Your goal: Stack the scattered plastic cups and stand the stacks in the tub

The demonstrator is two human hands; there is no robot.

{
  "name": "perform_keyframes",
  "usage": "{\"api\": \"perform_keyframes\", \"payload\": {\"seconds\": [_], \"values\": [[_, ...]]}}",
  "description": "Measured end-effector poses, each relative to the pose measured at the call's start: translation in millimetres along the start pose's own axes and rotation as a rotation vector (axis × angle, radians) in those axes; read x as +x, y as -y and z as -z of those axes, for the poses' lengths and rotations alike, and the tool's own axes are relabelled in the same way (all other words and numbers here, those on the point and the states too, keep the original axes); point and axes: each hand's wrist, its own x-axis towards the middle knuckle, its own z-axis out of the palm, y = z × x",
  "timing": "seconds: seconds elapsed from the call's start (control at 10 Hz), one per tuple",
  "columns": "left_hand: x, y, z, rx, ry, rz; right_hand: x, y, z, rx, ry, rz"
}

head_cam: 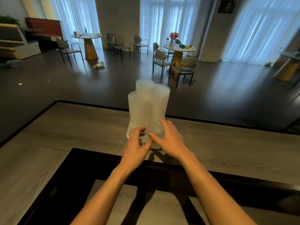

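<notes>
Three tall stacks of translucent white plastic cups (146,104) stand upright, close together, in a clear tub (129,133) on the grey wooden counter. The left stack (135,109) is lowest, the rear one (144,86) tallest, the right one (159,104) beside it. My left hand (136,146) curls around the tub's near front edge, thumb and fingers touching it. My right hand (170,137) lies with fingers spread against the base of the right stack and the tub's near right side. The tub's front wall is mostly hidden by my hands.
The counter (73,127) has a black rim along its far edge and a dark recessed opening (90,168) just in front of me. Beyond the counter lies a dark floor with round tables and chairs (178,62).
</notes>
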Motion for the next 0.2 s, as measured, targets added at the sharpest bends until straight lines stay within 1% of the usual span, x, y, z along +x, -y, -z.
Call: {"api": "perform_keyframes", "payload": {"seconds": [0.1,0.2], "values": [[-1.9,-4.2,0.9,-0.038,-0.011,0.017,-5.7,6.8,9.3,0.043,-0.057,0.003],[-4.3,-12.0,2.0,-0.105,-0.050,0.027,-12.7,11.4,18.8,0.137,-0.169,0.025]]}}
